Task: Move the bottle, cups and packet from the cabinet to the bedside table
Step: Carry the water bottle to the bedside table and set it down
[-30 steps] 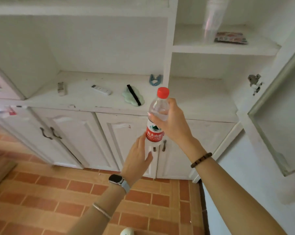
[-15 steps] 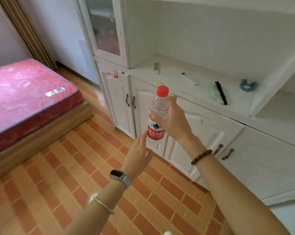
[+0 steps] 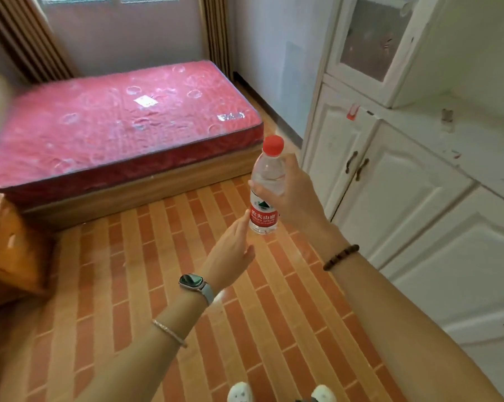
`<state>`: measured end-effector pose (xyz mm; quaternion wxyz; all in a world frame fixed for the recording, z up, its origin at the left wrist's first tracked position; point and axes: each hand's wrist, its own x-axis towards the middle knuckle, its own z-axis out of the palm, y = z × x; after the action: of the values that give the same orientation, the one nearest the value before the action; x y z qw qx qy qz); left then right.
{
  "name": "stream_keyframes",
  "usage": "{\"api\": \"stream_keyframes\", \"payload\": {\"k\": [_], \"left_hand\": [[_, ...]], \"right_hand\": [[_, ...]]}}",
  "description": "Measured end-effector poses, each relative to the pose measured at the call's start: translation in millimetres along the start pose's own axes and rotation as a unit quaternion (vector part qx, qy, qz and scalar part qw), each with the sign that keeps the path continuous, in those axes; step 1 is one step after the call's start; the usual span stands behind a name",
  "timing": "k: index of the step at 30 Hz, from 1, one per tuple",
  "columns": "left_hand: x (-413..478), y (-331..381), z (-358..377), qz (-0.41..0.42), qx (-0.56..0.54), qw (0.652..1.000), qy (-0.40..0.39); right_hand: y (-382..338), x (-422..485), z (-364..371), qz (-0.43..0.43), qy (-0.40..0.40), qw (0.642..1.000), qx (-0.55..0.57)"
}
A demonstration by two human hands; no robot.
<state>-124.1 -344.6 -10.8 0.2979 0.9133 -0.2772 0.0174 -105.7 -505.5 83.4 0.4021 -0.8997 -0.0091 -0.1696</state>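
Landmark = the bottle, all positions relative to it.

- Orange brick-pattern tile floor (image 3: 146,285): under the bottle, well below it.
- White panelled wooden cabinet (image 3: 404,198): right of the bottle, lower doors closed. Its glass-fronted upper door (image 3: 372,36) sits up and to the right. A pair of dark metal door handles (image 3: 356,166) is just right of the bottle.
- Red quilted mattress (image 3: 114,132) on a light wooden bed frame (image 3: 146,195): left of the bottle and beyond it.
- Brown striped curtains (image 3: 217,33): far beyond the bottle, above the mattress.
- Orange-brown wooden furniture piece (image 3: 10,245): far left of the bottle, only a corner in frame.
- Right hand (image 3: 294,195): behind and right of the bottle, fingers clamped round the clear body above the label.
- Left hand (image 3: 230,250): below-left of the bottle, fingers straight and together, holding nothing. Fingertips are at the label's left edge; can't tell if they touch.
- Clear plastic water bottle with red cap and red label (image 3: 264,210): upright, in mid-air over the floor, away from the cabinet, carried by the right hand alone.
- White shoes (image 3: 240,393): straight below the bottle, at the bottom edge.
- Dark bead bracelet (image 3: 341,257): on the right wrist, below-right of the bottle.
- Smartwatch with grey strap (image 3: 194,281) and thin silver bangle (image 3: 169,333): on the left wrist and forearm, below-left of the bottle.
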Motion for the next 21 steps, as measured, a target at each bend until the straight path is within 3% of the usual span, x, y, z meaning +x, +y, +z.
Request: {"api": "stream_keyframes", "payload": {"k": [10,21], "left_hand": [[-76,-121,-80,-0.153,0.053,0.982,0.092],[-80,-217,-149,-0.336,0.043,0.914,0.222]], "right_hand": [[-98,41,160,-0.106,-0.166,0.976,0.091],[-183,122,298,-0.226,-0.287,0.916,0.166]]}}
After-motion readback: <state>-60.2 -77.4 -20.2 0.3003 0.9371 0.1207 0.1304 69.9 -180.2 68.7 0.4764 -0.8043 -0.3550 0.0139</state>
